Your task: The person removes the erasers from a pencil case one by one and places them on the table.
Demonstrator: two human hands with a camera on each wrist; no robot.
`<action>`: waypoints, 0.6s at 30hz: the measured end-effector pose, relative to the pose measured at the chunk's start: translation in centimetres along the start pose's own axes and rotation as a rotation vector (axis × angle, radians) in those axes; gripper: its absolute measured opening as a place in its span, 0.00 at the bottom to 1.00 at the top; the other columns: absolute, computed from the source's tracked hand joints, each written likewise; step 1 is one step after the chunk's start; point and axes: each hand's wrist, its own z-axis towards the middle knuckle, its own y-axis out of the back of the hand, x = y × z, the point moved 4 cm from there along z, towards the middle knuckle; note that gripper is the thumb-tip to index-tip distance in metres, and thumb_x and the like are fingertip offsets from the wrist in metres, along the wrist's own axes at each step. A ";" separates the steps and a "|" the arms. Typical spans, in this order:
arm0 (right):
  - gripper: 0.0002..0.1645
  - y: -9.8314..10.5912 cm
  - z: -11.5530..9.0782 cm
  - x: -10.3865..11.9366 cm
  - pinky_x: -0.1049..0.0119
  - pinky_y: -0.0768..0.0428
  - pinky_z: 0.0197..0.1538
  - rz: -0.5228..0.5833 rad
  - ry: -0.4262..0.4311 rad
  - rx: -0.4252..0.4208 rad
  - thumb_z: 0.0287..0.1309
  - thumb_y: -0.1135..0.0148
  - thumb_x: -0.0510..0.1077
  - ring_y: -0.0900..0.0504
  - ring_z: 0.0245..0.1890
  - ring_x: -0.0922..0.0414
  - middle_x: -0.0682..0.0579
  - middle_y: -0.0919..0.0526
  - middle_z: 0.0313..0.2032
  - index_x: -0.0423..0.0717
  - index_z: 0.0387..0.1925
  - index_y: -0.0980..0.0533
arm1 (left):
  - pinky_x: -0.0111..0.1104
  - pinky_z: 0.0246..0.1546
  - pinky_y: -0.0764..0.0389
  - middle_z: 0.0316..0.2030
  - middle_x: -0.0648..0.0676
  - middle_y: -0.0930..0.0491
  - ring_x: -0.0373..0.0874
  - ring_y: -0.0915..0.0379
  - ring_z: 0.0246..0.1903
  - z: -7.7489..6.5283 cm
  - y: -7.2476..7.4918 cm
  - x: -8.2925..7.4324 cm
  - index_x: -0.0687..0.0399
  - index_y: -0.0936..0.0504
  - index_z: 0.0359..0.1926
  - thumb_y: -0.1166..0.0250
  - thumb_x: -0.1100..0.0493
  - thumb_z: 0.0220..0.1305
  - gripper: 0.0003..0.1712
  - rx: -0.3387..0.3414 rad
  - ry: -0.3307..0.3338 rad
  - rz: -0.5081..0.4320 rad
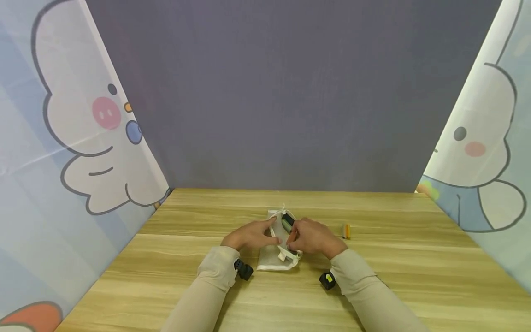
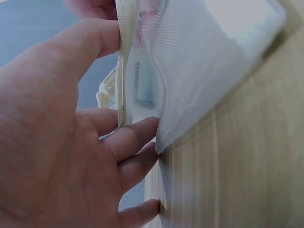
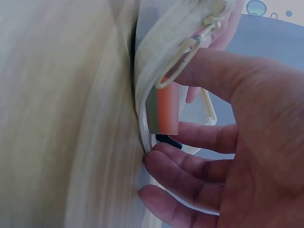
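A white mesh zip pouch [image 1: 271, 259] lies open on the table between both hands. My left hand [image 1: 253, 234] holds the zipped edge of its mouth, thumb on one side and fingers on the other [image 2: 61, 118]. At the mouth, my right hand [image 1: 312, 236] pinches a small orange and grey block [image 3: 166, 111] between thumb and index finger, partly behind the zip edge. A dark green and black item [image 1: 287, 222] lies in the pouch. Through the mesh, the left wrist view shows a pale bluish piece [image 2: 145, 85], its kind unclear.
To the right of the right hand, a small orange and grey piece [image 1: 346, 231] rests on the wooden table [image 1: 398, 258]. A dark grey panel [image 1: 290, 92] stands behind the table, with cartoon-printed sheets [image 1: 83, 138] at both sides.
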 end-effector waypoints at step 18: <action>0.07 -0.2 -0.3 0.0 0.59 0.22 0.35 0.048 0.019 -0.029 0.60 0.30 0.52 0.23 0.31 0.64 0.66 0.21 0.34 0.57 0.36 0.21 | 0.48 0.65 0.32 0.75 0.51 0.41 0.50 0.39 0.69 -0.2 0.0 0.2 0.43 0.47 0.80 0.38 0.32 0.65 0.51 -0.002 0.011 -0.023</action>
